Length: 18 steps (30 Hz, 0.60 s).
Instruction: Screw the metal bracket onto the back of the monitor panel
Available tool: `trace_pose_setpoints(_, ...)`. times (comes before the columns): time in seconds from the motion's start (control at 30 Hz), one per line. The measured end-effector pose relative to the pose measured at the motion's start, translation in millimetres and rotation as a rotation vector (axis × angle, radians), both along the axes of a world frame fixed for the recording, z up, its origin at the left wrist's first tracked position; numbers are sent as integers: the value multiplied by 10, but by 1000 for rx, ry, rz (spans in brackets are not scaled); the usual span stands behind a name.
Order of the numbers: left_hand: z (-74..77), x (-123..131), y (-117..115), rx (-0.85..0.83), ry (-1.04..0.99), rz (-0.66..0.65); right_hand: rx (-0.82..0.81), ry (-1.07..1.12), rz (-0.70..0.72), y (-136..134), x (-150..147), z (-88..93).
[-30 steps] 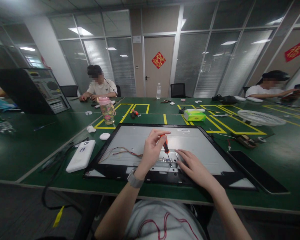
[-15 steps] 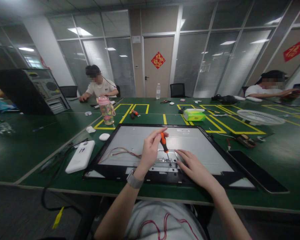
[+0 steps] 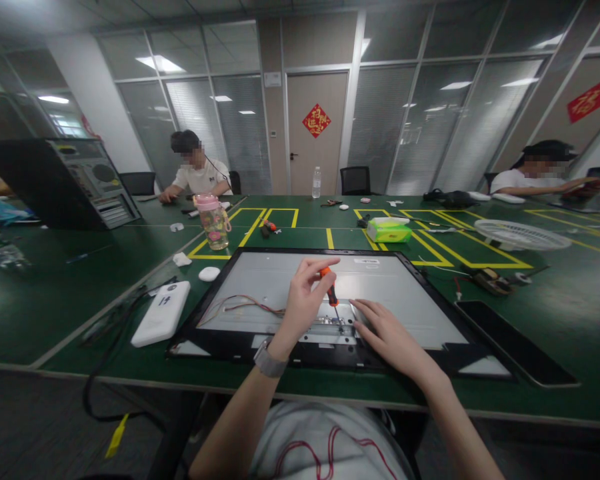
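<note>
An orange and black screwdriver point(image 3: 333, 295) stands nearly upright, its tip down at a metal bracket point(image 3: 325, 339) on a flat display panel point(image 3: 260, 273). The fingers of my left hand point(image 3: 304, 293) are closed round the top of its handle, with a grey watch point(image 3: 270, 359) on that wrist. My right hand point(image 3: 385, 331) lies spread on the panel just right of the shaft, its fingertips near the bracket. Thin coloured wires point(image 3: 245, 303) run across the panel to the left of my left hand. The panel has a black frame and lies flat on the green table point(image 3: 80, 293).
Left of the panel lie a white power bank point(image 3: 161, 313), a round white case point(image 3: 209, 274) and a pink-lidded bottle point(image 3: 213, 223). A black phone point(image 3: 515, 343) lies at right. Beyond are a green tissue pack point(image 3: 390, 231) and a racket point(image 3: 523, 235). Other people sit across the table.
My left hand's fingers have shifted round the screwdriver's handle, the thumb moving right across it. The screwdriver's tip and my right hand stay in place.
</note>
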<state>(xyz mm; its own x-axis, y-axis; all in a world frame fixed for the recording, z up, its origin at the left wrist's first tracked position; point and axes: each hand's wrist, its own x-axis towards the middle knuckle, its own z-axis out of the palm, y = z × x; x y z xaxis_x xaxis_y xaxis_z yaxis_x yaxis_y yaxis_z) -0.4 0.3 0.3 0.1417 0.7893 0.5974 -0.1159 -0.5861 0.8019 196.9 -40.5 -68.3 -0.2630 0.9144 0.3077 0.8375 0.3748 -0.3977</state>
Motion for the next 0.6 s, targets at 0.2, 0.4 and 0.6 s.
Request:
trace_pose_setpoints(0.2, -11, -1, -1, -40, -38, -61, 4, -2, -1, 0, 3, -6)
trace_pose_setpoints(0.4, -15, -10, 12, 23, 0, 3, -2, -7, 0, 3, 2, -5)
trace_pose_setpoints(0.6, -7, -16, 7, -4, -25, -82, 1, -7, -6, 3, 4, -4)
